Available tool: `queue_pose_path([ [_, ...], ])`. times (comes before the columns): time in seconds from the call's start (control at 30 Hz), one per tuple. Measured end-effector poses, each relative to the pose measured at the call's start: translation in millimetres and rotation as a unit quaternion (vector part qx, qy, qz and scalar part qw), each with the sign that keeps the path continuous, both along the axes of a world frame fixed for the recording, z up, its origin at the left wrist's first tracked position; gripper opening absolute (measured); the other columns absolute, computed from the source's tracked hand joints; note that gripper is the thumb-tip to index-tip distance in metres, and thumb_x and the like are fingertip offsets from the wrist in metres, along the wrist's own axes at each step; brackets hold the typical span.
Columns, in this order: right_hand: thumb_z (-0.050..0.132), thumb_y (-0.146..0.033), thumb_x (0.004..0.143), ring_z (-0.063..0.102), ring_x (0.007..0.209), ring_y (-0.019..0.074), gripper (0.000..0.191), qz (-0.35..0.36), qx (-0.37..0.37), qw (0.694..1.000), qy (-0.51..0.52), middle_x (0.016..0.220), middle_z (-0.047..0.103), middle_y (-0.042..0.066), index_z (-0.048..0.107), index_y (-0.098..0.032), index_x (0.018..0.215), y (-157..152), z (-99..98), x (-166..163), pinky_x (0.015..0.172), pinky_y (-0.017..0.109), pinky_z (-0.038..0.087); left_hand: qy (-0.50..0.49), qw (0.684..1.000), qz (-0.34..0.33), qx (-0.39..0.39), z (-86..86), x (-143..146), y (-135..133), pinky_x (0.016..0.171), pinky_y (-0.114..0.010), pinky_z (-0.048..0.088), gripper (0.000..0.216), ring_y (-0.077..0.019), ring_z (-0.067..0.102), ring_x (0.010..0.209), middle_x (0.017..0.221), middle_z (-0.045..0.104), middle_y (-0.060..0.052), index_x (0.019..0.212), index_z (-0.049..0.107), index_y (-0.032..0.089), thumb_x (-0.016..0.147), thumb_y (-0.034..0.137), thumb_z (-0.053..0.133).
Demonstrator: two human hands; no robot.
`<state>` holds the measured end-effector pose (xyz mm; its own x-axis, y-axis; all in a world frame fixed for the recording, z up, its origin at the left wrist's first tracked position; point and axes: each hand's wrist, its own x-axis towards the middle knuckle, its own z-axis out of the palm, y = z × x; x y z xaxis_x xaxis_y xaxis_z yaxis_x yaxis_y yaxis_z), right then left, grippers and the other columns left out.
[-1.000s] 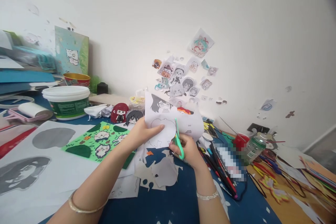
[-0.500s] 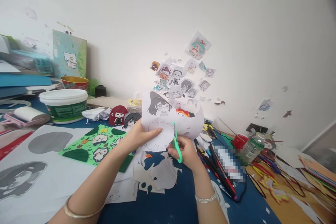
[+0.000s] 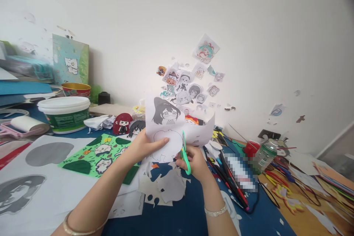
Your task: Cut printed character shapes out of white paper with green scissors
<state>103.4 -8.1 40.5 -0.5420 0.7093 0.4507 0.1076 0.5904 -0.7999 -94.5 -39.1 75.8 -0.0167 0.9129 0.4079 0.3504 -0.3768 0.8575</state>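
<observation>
So, the person has a printed paper [image 3: 169, 123] held up above the table [image 3: 190, 214], roughly in the middle of the view. The left hand [image 3: 142, 148] is pinching the paper from its left side, thumb pressed flat on the front just under a round outline. The paper stands mostly upright, with a cartoon girl's head drawn at the top.

The right hand [image 3: 195, 161] is wrapped around a pair of green scissors [image 3: 184, 152], fingers closed on the handles. The blades point up and sit right against the paper, along the right side of that round outline.

Below both hands there's a pile of white paper scraps [image 3: 166, 188] lying on the blue table. Off to the left sits a green picture [image 3: 99, 153] with little white cats, and further back a white tub [image 3: 65, 112]. To the right of the right hand lies a bunch of pens [image 3: 231, 184], with a jar [image 3: 264, 156] past them. The wall behind is covered in cartoon cutouts [image 3: 188, 84].
</observation>
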Motion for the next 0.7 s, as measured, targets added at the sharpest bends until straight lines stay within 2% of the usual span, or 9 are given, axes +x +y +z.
queue_pose_path([
  [0.23, 0.065, -0.036, 0.068, 0.049, 0.058, 0.0144, 0.024, -0.005, -0.014, 1.0, -0.004, 0.061, 0.052, 0.0, 0.055, -0.016, 0.075, -1.2, -0.5, 0.6, 0.054, 0.025, 0.041, 0.018, 1.0, 0.002, -0.001, 3.0, -1.0, -2.0, 0.077, -0.036, 0.051, 0.054, -0.0282, 0.059, 0.096, 0.109, 0.062, -0.009, 0.11, 0.055, 0.018, 0.065, 0.048, 0.061],
  [0.7, 0.067, -0.038, 0.064, 0.046, 0.054, 0.0133, 0.027, -0.016, -0.014, 1.0, 0.003, 0.058, 0.051, 0.0, 0.055, -0.015, 0.069, -1.6, 0.4, -1.5, 0.05, 0.024, 0.038, 0.014, 1.0, 0.01, 0.018, 2.1, -1.3, -2.5, 0.077, -0.038, 0.052, 0.054, -0.0296, 0.059, 0.096, 0.108, 0.063, -0.009, 0.11, 0.057, 0.02, 0.064, 0.048, 0.062],
])
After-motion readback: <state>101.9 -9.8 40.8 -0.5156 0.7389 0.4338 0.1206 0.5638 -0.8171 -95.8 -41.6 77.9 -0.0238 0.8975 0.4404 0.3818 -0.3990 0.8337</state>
